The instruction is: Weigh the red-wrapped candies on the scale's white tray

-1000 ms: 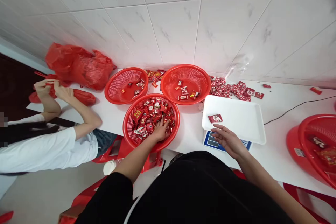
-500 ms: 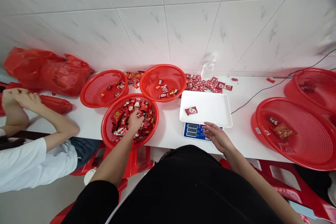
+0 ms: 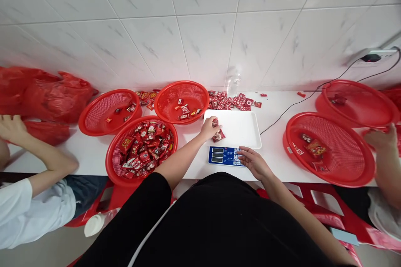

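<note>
My left hand (image 3: 209,127) is over the left edge of the white tray (image 3: 242,129) that sits on a blue-faced scale (image 3: 224,155). Its fingers are closed on a red candy packet (image 3: 215,123), right above another red packet (image 3: 219,135) lying on the tray. My right hand (image 3: 253,161) rests by the scale's keypad with its fingers spread and nothing in it. A red basket (image 3: 111,162) full of wrapped candies stands to the left of the scale.
Two red baskets (image 3: 94,114) (image 3: 200,94) with a few candies stand behind. Loose red packets (image 3: 233,101) lie by the wall. Two large red baskets (image 3: 351,162) sit at right, a cable (image 3: 282,114) runs across. Another person's arm (image 3: 40,152) is at left, another hand (image 3: 380,139) at right.
My left hand has left the full basket and moved right to the tray with a candy packet. The view has swung right; my right hand stays by the scale.
</note>
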Demonstrator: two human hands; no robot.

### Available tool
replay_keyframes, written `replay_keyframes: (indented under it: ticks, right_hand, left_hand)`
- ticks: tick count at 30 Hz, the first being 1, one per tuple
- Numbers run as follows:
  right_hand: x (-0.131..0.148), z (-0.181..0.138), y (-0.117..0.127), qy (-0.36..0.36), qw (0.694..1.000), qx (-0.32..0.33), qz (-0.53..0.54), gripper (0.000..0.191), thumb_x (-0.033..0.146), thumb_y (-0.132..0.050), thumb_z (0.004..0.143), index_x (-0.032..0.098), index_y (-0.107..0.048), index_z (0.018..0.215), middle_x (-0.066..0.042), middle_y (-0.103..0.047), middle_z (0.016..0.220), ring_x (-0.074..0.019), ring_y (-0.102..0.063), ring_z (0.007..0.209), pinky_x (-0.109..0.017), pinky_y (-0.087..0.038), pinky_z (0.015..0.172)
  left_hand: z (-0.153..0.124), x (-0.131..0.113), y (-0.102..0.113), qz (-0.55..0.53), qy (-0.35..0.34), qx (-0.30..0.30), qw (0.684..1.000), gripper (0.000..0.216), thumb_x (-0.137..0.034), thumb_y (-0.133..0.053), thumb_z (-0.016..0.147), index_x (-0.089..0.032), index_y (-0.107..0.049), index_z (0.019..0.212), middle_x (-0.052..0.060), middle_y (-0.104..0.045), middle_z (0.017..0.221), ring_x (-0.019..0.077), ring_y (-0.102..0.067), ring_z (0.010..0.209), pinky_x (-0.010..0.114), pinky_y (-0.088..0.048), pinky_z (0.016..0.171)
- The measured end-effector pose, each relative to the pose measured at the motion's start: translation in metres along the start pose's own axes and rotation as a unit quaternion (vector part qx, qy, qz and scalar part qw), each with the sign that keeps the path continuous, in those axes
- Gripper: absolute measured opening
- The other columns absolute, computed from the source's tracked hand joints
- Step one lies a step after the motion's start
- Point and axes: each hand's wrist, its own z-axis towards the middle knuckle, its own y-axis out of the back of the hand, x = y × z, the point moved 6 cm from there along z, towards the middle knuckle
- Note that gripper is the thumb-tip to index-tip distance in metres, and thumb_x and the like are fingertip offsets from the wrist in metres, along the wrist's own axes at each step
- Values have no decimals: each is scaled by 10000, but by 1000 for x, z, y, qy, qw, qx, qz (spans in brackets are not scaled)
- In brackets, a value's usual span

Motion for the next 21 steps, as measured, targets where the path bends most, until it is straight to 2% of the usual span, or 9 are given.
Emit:
replay_keyframes:
  ticks: [2,5,8,12,14,17,19,21]
  right_hand:
    - [-1,-1,8,2,1000,-11,4,280,297,-809,697,244,-699,949,-23,-757,906,-137,-676,749,-217,-552,665]
    - [-3,-1,15,7,1000,-16,4,271,307,-816,693,255,-707,936,-17,-754,907,-139,-674,771,-224,-561,692]
    - [-8,1,18,0,1000,-18,-1,260,322,-804,709,261,-714,945,-9,-746,910,-131,-666,773,-223,-562,702]
    - [-10,4,16,-5,1000,-13,-2,230,311,-784,730,249,-719,943,-16,-743,910,-121,-660,752,-213,-550,688]
    - [-9,5,14,1,1000,-9,-5,200,300,-778,734,253,-721,920,-16,-745,899,-125,-659,739,-217,-550,673]
    - [-5,6,10,4,1000,-8,-19,160,290,-767,746,261,-713,894,-15,-749,897,-136,-664,739,-228,-558,664]
    - [-3,8,4,-5,999,-5,-31,194,289,-773,745,251,-702,921,-28,-754,927,-150,-680,774,-242,-568,684]
    - [-2,11,-4,-21,999,3,-30,310,282,-798,723,238,-677,1005,-46,-754,989,-178,-701,855,-269,-580,728]
  left_hand:
    - [4,-3,-8,52,-33,37,997,427,-259,-705,769,-178,-604,1176,120,-608,1221,261,-560,1166,407,-432,1034]
    - [0,2,-6,119,-62,70,988,547,-288,-721,774,-174,-562,1284,153,-529,1363,295,-460,1313,444,-346,1125]
    - [-11,13,-9,163,-61,130,976,726,-351,-778,726,-192,-505,1380,168,-380,1514,337,-338,1420,475,-298,1160]
    - [-24,15,-26,183,-83,208,957,873,-459,-787,712,-269,-414,1479,129,-172,1632,375,-155,1496,527,-226,1186]
    - [-18,12,-29,197,-94,191,957,856,-499,-747,750,-294,-385,1498,107,-122,1648,380,-73,1510,567,-162,1190]
    - [8,8,-23,227,-84,123,963,771,-511,-662,825,-256,-387,1498,126,-140,1643,364,-26,1516,564,-95,1198]
    - [28,12,-18,242,-50,107,963,721,-494,-621,857,-209,-407,1484,157,-197,1623,354,-62,1516,529,-100,1206]
    - [42,19,-17,252,-23,115,960,668,-470,-588,880,-172,-434,1458,183,-275,1589,348,-142,1503,504,-130,1205]
